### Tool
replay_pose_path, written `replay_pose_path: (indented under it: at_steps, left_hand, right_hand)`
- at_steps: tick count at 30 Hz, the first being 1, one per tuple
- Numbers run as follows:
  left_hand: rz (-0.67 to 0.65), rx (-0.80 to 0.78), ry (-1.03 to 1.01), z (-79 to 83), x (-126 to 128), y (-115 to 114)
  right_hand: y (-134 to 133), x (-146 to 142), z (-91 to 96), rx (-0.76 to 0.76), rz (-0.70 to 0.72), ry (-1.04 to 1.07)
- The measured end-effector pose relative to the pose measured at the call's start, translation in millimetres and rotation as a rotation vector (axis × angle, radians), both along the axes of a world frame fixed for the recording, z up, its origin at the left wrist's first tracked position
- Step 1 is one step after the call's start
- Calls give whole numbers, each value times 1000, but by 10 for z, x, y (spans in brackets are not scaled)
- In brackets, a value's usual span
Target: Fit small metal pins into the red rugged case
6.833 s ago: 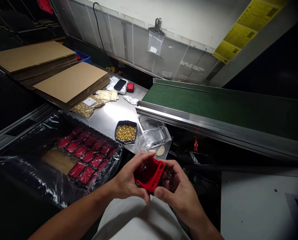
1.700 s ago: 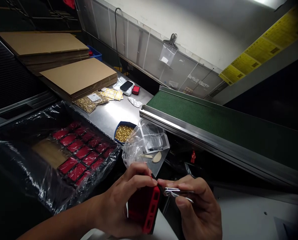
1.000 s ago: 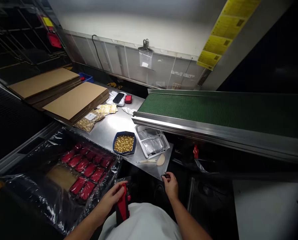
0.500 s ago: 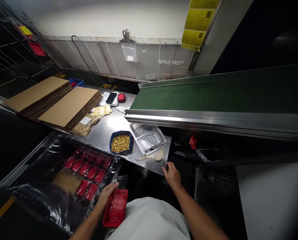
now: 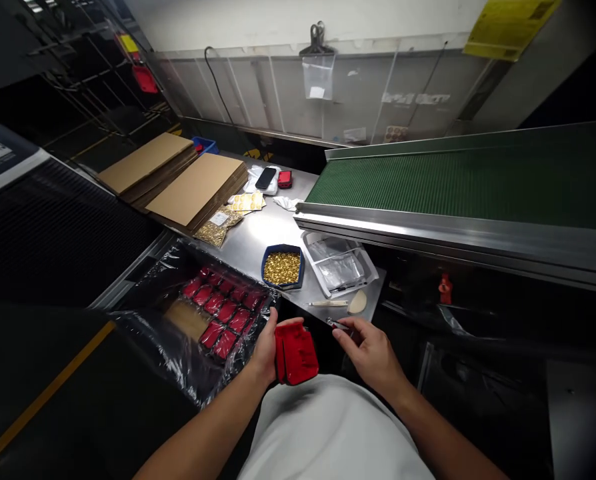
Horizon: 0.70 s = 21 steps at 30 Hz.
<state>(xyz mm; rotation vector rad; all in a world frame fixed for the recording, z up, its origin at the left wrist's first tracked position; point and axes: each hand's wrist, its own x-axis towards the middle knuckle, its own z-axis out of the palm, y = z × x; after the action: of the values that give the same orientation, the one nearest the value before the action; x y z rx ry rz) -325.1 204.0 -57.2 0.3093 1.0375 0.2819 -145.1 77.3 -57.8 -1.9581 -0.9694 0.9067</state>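
Has turned the red case (image 5: 298,355) and brought it closer to the right hand (image 5: 377,351) since half a second ago, cupping it in the left hand (image 5: 265,350) above the pale clothing (image 5: 328,433) on the lap, on the near side of the desk (image 5: 273,230). Hides the case's back, and most of a small shiny piece (image 5: 337,325) pinched in the right fingertips, too small to identify. Shows a tilted, hollow, bright red interior with rounded corners and indistinct moulded details.

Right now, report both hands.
Left hand: holding an open red case.
Right hand: closed, pinching a small shiny item, too small to identify.
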Motion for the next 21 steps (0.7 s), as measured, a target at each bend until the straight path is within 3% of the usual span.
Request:
replay_pose_path:
  at_steps: [3, 6, 10, 21]
  left_hand:
    - [42, 56, -76, 242, 61, -29]
    - [76, 91, -142, 466, 80, -69]
    - [80, 113, -200, 595, 59, -73]
    - [-32, 38, -257, 623, 6, -10]
  right_hand:
    - [151, -277, 521, 149, 155, -105]
    - [260, -463, 769, 153, 220, -155]
    - [348, -551, 837, 135, 238, -143]
    - [407, -576, 911, 171, 298, -194]
